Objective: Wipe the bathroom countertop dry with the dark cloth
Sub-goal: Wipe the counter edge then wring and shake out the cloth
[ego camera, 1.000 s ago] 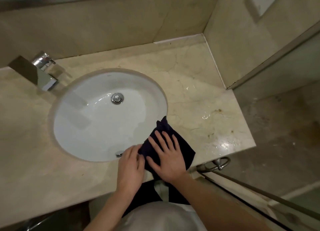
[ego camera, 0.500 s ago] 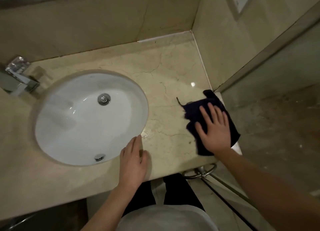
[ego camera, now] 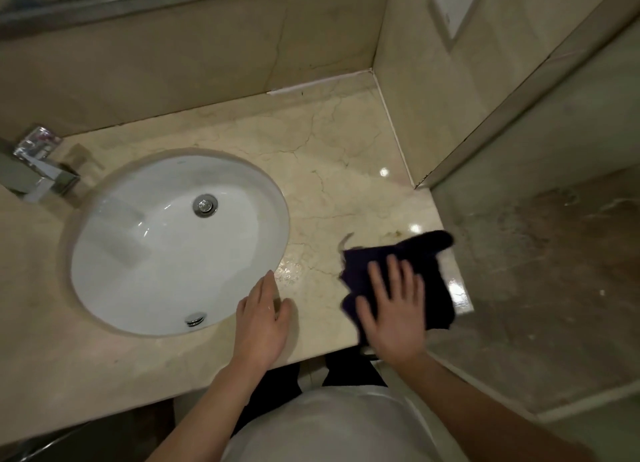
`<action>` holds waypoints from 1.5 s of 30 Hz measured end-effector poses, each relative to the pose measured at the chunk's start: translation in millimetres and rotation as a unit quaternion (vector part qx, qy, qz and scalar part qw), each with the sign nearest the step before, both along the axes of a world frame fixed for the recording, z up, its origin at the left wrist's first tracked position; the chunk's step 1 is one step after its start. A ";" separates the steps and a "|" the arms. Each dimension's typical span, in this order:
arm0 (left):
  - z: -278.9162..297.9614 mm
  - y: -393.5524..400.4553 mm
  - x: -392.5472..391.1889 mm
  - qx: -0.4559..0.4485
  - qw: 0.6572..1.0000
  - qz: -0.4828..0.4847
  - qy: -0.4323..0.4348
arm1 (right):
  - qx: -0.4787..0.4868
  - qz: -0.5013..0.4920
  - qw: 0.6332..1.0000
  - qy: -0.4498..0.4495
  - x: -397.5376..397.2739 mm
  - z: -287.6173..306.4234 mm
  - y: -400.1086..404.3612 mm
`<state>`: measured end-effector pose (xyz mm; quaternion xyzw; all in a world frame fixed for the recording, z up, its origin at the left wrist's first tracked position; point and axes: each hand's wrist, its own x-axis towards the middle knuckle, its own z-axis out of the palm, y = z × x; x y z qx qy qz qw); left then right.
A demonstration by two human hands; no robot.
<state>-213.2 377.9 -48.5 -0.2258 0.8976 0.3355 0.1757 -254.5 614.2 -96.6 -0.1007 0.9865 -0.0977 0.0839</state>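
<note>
The beige marble countertop point(ego camera: 332, 156) runs around a white oval sink point(ego camera: 173, 239). The dark cloth point(ego camera: 426, 271) lies flat on the counter's front right corner, one corner of it reaching toward the right edge. My right hand point(ego camera: 394, 312) presses flat on the cloth's near part, fingers spread. My left hand point(ego camera: 263, 319) rests palm down on the bare counter between the sink's rim and the front edge, holding nothing. Wet glints show on the stone just right of the sink and along the right edge.
A chrome faucet point(ego camera: 38, 170) stands at the left behind the sink. Tiled walls close the back and the right rear. A glass partition point(ego camera: 540, 253) rises right of the counter. My legs and white shirt show below the front edge.
My right hand has slid the cloth from the sink's front rim to the right corner, then back toward the front edge. My left hand came off the cloth and stays flat by the sink.
</note>
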 end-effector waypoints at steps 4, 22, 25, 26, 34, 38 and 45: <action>-4.4 -4.5 -2.8 0.032 0.999 0.040 0.001 | 0.001 0.128 0.992 -0.019 -5.2 2.0 -43.4; 5.3 -6.6 -5.9 0.108 0.979 0.172 0.001 | -0.031 0.080 0.996 0.026 -126.2 -5.9 -114.7; 6.2 -4.2 -10.2 0.133 0.962 0.239 0.011 | -0.055 0.180 0.982 0.014 -46.1 -2.6 -129.4; 7.8 -3.1 -11.6 0.141 0.953 0.269 0.015 | -0.054 0.211 0.976 0.004 -22.3 -2.4 -132.6; -9.7 13.0 -22.1 0.060 0.963 0.253 0.076 | -0.063 0.299 0.952 -0.007 -76.9 -2.4 -96.3; -11.8 24.5 -62.4 0.075 0.968 0.220 0.099 | -0.016 0.187 0.982 0.008 -183.1 -5.2 -91.4; -31.5 19.5 -164.2 0.102 0.907 0.397 0.091 | -0.005 0.029 0.999 0.030 -279.6 -5.2 -77.7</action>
